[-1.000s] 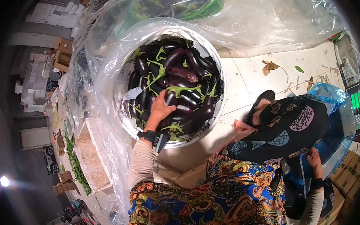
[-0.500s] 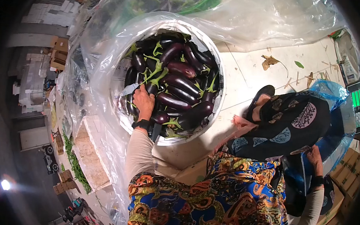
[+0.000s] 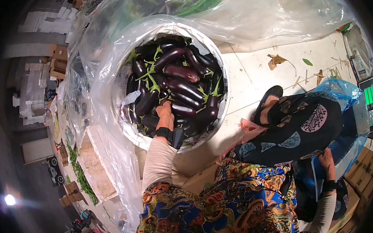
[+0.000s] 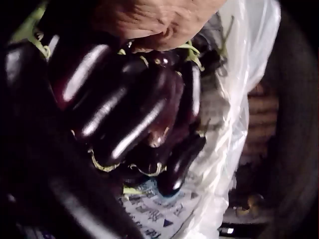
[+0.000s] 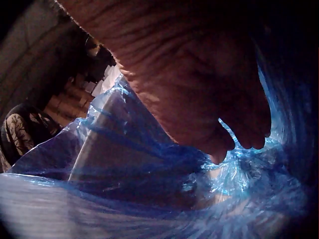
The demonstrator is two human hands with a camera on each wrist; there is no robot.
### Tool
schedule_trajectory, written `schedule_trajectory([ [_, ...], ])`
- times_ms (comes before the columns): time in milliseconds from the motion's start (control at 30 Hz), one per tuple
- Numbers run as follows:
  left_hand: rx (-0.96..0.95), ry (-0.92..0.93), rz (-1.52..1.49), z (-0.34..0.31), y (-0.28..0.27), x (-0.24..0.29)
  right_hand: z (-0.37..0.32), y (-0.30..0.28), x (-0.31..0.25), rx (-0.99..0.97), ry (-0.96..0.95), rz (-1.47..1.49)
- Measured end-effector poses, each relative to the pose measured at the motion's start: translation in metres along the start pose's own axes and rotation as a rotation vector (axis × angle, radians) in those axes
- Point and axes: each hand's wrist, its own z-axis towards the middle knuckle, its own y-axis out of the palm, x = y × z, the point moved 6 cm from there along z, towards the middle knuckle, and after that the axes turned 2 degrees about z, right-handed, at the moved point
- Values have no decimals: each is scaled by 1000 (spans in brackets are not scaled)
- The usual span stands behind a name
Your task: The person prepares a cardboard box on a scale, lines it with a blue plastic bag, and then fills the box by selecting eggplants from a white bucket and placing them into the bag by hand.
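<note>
In the head view, a round white tub (image 3: 225, 91) lined with clear plastic holds many glossy dark eggplants (image 3: 181, 73) with green stems. My left hand (image 3: 164, 111) reaches down among them near the tub's front side; its fingers are hidden, and I cannot tell whether they grip one. The left wrist view shows the back of that hand (image 4: 159, 20) over the eggplants (image 4: 142, 124). At the right, my right hand (image 3: 327, 164) holds a blue plastic bag (image 3: 349, 137). Its fingers curl into the bunched film in the right wrist view, where the bag (image 5: 144, 179) spreads open below.
Clear plastic sheeting (image 3: 267, 19) lies behind and left of the tub. My patterned black trouser leg (image 3: 295, 126) is right of it. A scale with a lit green display (image 3: 369, 98) stands at far right, by cardboard boxes (image 3: 363, 172). Dry leaves (image 3: 278, 61) litter the floor.
My left hand gripped an eggplant, shifted left with it, then moved back right and down among the eggplants. That eggplant now lies left of the hand. The right hand stays at the bag.
</note>
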Motion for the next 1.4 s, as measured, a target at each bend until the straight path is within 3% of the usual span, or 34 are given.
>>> schedule_trajectory([
  [67,-347,398,404,-39,-6,32,-1,-2,-4,-25,41,49],
  [133,-379,423,453,-36,0,26,3,-18,-24,-20,56,81],
  [167,-243,242,307,-20,5,0,-1,-30,-43,-20,50,91],
  [233,-209,88,256,-21,10,-5,-4,-35,-48,15,66,59],
  [333,-233,-55,254,-31,0,11,-11,-30,-54,41,96,-53],
  [400,-80,-87,18,-44,2,20,-9,-41,-68,21,85,-103],
  [433,-126,-57,-134,-43,7,22,-8,-55,-84,-41,99,-22],
  [467,-215,10,-165,-74,8,55,-9,-64,-96,32,55,49],
  [533,-153,293,-8,-112,0,114,-7,-73,-112,136,-16,157],
  [600,-383,477,-117,-160,1,176,-5,-77,-117,156,-41,184],
  [633,-457,535,-107,-155,-1,191,-4,-74,-115,127,-13,147],
  [733,-702,406,-332,-176,2,234,-1,-66,-104,7,127,-21],
  [833,-831,319,-443,-202,20,255,-7,-86,-129,36,109,110],
  [867,-943,172,-550,-211,36,259,-7,-92,-136,75,86,189],
  [967,-1081,195,-590,-257,72,274,-12,-112,-146,167,24,350],
  [1033,-1163,148,-608,-291,93,283,-17,-132,-150,143,51,340],
  [1067,-1228,111,-612,-303,103,287,-23,-139,-149,235,-56,253],
  [1100,-1252,122,-618,-312,113,291,-28,-149,-149,192,49,248],
  [1167,-1316,121,-575,-350,133,304,-45,-185,-166,281,17,291],
  [1267,-1649,110,-493,-419,159,319,-74,-232,-178,382,81,305],
  [1300,-1682,117,-450,-442,169,322,-85,-248,-182,501,43,319],
  [1333,-1705,131,-414,-466,177,324,-95,-266,-187,609,40,486],
  [1400,-1666,332,-255,-509,192,329,-107,-290,-195,645,-5,633],
])
